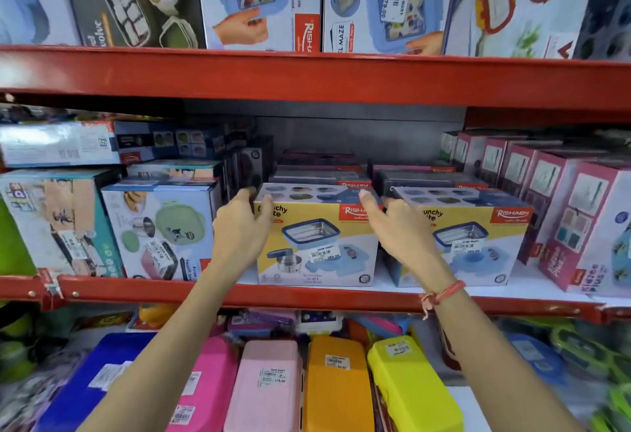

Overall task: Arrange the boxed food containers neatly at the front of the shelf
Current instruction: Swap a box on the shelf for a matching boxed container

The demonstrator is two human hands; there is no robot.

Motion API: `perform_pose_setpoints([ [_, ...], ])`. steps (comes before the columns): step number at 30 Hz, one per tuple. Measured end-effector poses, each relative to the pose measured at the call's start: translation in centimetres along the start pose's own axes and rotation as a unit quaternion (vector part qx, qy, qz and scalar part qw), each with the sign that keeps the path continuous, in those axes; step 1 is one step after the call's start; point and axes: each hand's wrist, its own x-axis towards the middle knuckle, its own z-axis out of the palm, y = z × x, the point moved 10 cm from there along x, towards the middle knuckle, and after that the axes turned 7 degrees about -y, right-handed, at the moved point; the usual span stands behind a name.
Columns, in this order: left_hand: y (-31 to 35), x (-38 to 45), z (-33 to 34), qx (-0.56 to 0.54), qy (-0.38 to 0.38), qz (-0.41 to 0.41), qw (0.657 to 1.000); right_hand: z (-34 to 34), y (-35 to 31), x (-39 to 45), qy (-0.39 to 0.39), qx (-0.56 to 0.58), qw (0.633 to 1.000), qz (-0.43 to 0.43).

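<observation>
Both hands' grip flanks yellow box (pixel 317 244), L (pixel 239 230) & R (pixel 399 230).

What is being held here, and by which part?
The yellow boxed container, gripped between both hands at its upper side edges: left hand at its left top corner, right hand at its right.

Red metal shelving (pixel 307 80) (three tiers visible), grey back panel (pixel 341 131), bright even light.
</observation>
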Motion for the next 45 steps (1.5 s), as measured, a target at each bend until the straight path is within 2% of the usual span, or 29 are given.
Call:
perform_pose_setpoints([
  [2,-1.8,0.0,1.0,-0.079,-0.042,-0.084,0.992,1.6,1.5,0.4,-0.071,0.091,0.991,0.064],
  [4,-3.8,-0.3,2.2,-0.151,-0.096,-0.180,0.967,2.8,2.8,0.4,-0.118,0.158,0.973,0.119],
  [7,-4.8,-0.3,3.6,-0.234,-0.155,-0.238,0.930,3.4,3.3,0.3,-0.143,0.201,0.958,0.146],
  [13,-4.7,-0.6,2.6,-0.283,-0.174,-0.207,0.920,3.0,3.3,-0.2,-0.191,0.285,0.928,0.146],
  [21,-2.2,-2.2,-0.3,-0.316,-0.243,-0.123,0.909,1.5,1.6,-1.5,-0.298,0.329,0.895,0.035],
  [26,-2.2,-3.8,-1.4,-0.345,-0.260,-0.139,0.891,-0.2,0.8,-2.2,-0.271,0.369,0.889,0.010],
  [32,-2.1,-4.0,-3.9,-0.374,-0.142,-0.167,0.901,-1.1,0.3,-2.8,-0.213,0.386,0.898,0.012],
  [34,-2.1,-3.8,-3.9,-0.379,-0.133,-0.159,0.902,-1.1,0.3,-2.9,-0.198,0.389,0.899,0.001],
  [36,-2.1,-4.0,-3.3,-0.378,-0.155,-0.154,0.900,-1.2,0.6,-2.8,-0.178,0.398,0.900,-0.006],
  [40,-3.2,-4.0,-2.8,-0.380,-0.160,-0.142,0.900,-0.8,0.8,-2.6,-0.164,0.351,0.922,-0.013],
  [45,-3.4,-3.7,-2.8,-0.367,-0.129,-0.079,0.918,0.4,0.7,-2.0,-0.141,0.410,0.901,-0.021],
])
